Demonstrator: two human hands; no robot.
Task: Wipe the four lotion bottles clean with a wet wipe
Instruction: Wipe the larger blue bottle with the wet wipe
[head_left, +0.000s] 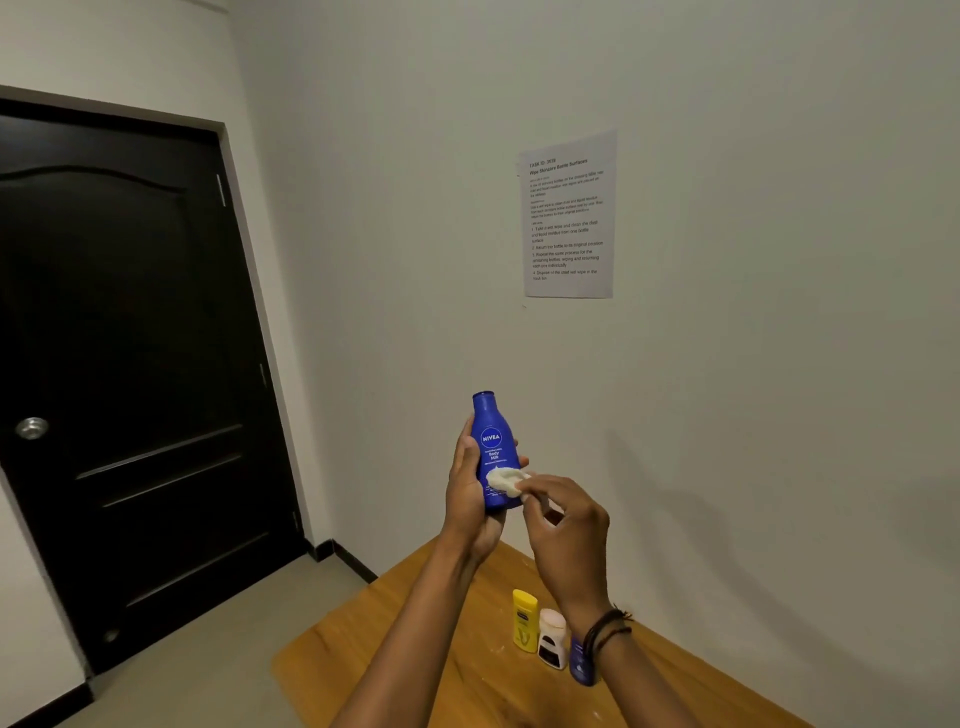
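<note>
Blue lotion bottle (493, 451) held upright above table (415, 623), left hand (467, 493) wrapped round it; right hand (558, 525) pinches wet wipe (505, 480) against lower front. Best rotate bottle, cover cap and back too.

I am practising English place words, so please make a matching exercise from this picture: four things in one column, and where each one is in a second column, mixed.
Things:
1. blue bottle
2. wet wipe
3. yellow bottle
4. paper sheet

Places:
a. standing on the wooden table
b. stuck on the wall
c. held upright in the left hand
d. pinched in the right hand, pressed on the blue bottle

Pairs: 1-c, 2-d, 3-a, 4-b
</note>
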